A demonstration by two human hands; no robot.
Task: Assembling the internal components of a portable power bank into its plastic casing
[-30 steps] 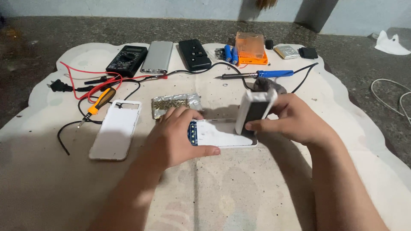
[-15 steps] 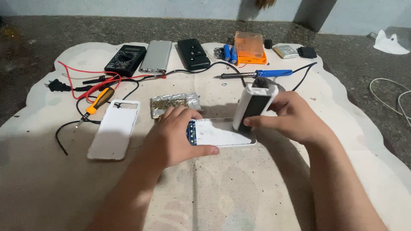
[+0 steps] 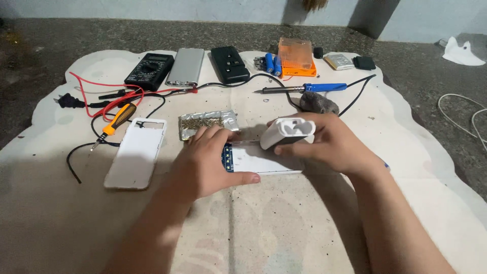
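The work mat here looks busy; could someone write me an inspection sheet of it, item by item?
Surface: pale cloth mat with wavy edges, laid on a speckled grey floor.
Job's things: flat white module with a blue circuit edge on the mat; white casing lifted above it.
Clutter: white back cover, foil tray, screwdriver, multimeter, silver case, black case, blue cells, orange box, soldering iron.
Grippers: left hand presses the module; right hand holds the casing.
Cables: red and black leads, plug.
Surroundings: pale wall, white cable on the floor.
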